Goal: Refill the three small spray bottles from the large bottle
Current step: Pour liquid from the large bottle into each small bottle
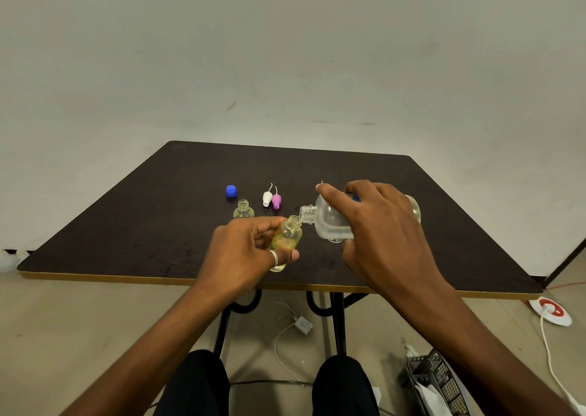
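Blue cap [231, 191] lay far left on the tabletop [126, 225], an uncapped small bottle [243, 210] near it, white and pink spray heads [271, 197] further right. The left hand [244, 254] had its grip clamped on a tilted small spray bottle [287, 236]; the right hand [383, 235] was clamped on the tipped large bottle [329, 219], mouths nearly touching. Judged risk: narrow necks misaligning, spilling liquid over the tabletop.

Dark square table [158, 225] against a pale wall [285, 51]; on the floor beneath, white adapter [303, 324], red-and-white extension reel [551, 311], grey mesh basket [437, 380]
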Motion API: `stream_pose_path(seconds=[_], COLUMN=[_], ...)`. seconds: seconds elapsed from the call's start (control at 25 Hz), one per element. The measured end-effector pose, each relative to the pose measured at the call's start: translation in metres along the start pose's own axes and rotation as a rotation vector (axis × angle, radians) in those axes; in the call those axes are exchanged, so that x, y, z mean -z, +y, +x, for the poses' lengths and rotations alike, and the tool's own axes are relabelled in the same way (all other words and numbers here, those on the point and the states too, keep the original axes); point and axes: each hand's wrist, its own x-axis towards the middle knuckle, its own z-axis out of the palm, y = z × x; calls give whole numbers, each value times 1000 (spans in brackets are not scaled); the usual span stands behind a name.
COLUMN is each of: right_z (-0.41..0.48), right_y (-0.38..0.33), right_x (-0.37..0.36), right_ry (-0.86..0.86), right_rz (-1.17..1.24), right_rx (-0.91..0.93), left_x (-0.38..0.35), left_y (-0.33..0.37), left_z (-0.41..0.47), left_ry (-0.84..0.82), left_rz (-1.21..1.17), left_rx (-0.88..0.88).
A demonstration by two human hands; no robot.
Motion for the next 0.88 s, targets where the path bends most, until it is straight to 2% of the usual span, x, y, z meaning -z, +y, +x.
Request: stream_pose_path(seconds=[0.88], right_z=[-1], right_y=[-1], right_x=[0], right_ry=[-13], right_rz=[2], right_rx=[-9], left_x=[-2], left_y=[-2], left_z=[-1], left_ry=[3], left_rz=[-9], left_rx=[47])
